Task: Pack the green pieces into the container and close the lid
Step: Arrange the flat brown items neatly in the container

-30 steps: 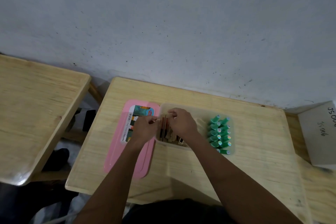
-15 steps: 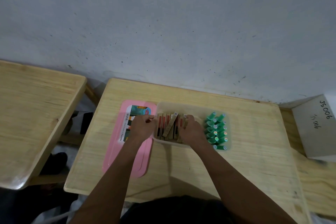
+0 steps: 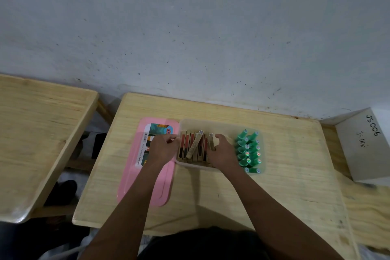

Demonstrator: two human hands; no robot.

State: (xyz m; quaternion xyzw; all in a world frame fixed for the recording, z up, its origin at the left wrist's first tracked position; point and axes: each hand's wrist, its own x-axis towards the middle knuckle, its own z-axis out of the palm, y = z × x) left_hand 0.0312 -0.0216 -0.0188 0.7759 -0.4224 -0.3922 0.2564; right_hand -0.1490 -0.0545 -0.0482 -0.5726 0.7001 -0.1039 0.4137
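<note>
A clear plastic container [image 3: 219,123] sits mid-table. Several green pieces [image 3: 249,150] are packed in its right end. A row of small tan and red boxes [image 3: 183,143] fills its left half, and one tan box [image 3: 194,144] lies aslant on top of them. My left hand [image 3: 162,148] is curled at the container's left wall, above the pink lid [image 3: 145,186], which lies flat on the table beside it. My right hand [image 3: 223,152] is inside the container between boxes and green pieces, its fingers closed on the rightmost box.
The wooden table [image 3: 295,164] backs onto a grey wall. A white box marked JS006 [image 3: 365,145] stands at the right edge. A second wooden table [image 3: 38,133] is to the left, across a gap.
My right hand has slid from on top of the boxes to the right end of their row. One box now lies aslant. My left hand has stayed at the left wall.
</note>
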